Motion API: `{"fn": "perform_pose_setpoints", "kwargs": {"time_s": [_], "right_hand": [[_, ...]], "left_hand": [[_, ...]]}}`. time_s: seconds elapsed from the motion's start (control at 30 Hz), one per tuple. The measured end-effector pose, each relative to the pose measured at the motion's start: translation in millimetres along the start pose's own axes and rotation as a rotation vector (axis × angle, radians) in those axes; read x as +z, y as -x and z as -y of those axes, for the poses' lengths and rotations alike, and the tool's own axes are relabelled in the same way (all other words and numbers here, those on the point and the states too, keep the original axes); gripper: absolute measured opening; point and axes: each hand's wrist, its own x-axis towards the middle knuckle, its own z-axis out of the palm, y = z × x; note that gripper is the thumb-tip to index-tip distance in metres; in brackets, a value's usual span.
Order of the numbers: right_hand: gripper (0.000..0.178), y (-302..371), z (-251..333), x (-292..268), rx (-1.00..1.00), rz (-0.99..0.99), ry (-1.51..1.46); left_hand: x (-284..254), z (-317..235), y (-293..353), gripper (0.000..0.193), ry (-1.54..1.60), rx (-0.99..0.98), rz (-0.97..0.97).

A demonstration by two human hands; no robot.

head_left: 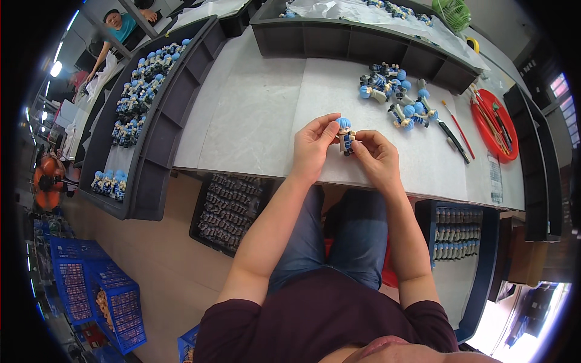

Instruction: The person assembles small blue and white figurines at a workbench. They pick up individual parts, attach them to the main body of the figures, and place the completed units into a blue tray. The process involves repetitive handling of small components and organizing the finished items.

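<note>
A small blue-haired figurine (345, 137) with a blue and dark outfit is held upright just above the front part of the white worktable (254, 121). My left hand (315, 145) pinches it near the head from the left, thumb and fingers closed. From the right, my right hand (378, 158) grips its lower side between thumb and fingers. Beyond my right hand lies a loose heap of similar figurines (409, 109). To the right of that heap are a black pen (452, 141) and a thin red brush (460, 130).
A dark grey tray (181, 91) of figurines borders the table's left side. Another large tray (363, 42) stands at the back. At right, a red oval basket (495, 126) holds brushes. Below are a tray (227, 212) and a blue bin (457, 242) with figurines in rows.
</note>
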Motion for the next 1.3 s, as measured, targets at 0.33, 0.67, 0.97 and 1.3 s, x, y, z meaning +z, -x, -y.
{"fn": "perform_pose_setpoints", "kwargs": {"time_s": [0.33, 0.67, 0.97, 1.3], "right_hand": [[0.02, 0.8, 2.4, 0.3, -0.015, 0.023, -0.007], [0.024, 1.2, 3.6, 1.3, -0.009, 0.048, -0.018], [0.024, 1.2, 1.8, 0.7, -0.004, 0.043, 0.016], [0.024, 0.1, -1.5, -0.1, -0.01, 0.038, 0.005]], "left_hand": [[-0.2, -1.0, -0.9, 0.025, 0.032, -0.043, -0.013], [-1.8, 1.2, -1.2, 0.026, 0.026, -0.026, 0.005], [-0.2, -0.7, -0.3, 0.026, 0.027, -0.029, 0.01], [0.4, -2.4, -0.1, 0.026, 0.039, -0.036, 0.011]]}}
